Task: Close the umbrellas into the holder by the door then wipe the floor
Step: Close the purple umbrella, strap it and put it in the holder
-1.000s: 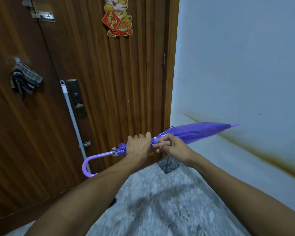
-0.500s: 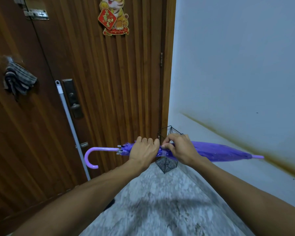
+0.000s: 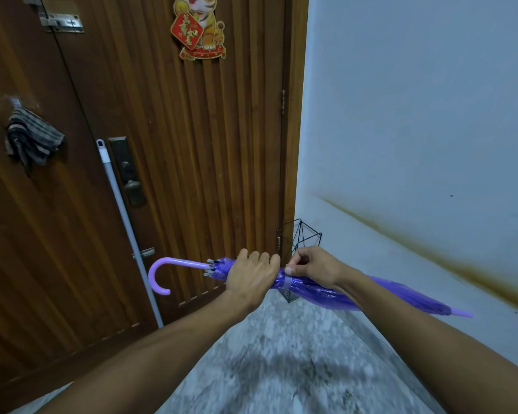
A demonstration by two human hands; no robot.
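Note:
A folded purple umbrella (image 3: 401, 297) lies roughly level in front of me, its hooked handle to the left and its tip pointing right and slightly down. My left hand (image 3: 250, 279) grips the folded canopy near the handle end. Just right of it, my right hand (image 3: 313, 265) pinches the pale strap wrapped round the canopy. Behind my hands, in the corner between door and wall, stands a black wire umbrella holder (image 3: 299, 234), partly hidden.
A brown wooden door (image 3: 177, 144) fills the left. A long pale mop handle (image 3: 123, 216) leans on it beside the lock. A striped cloth (image 3: 30, 138) hangs from a hook. The white wall (image 3: 416, 115) is on the right, speckled stone floor (image 3: 281, 369) below.
The umbrella's tip has swung down from pointing up right to slightly below level. My right hand has shifted onto the strap round the canopy. My view has drifted a little.

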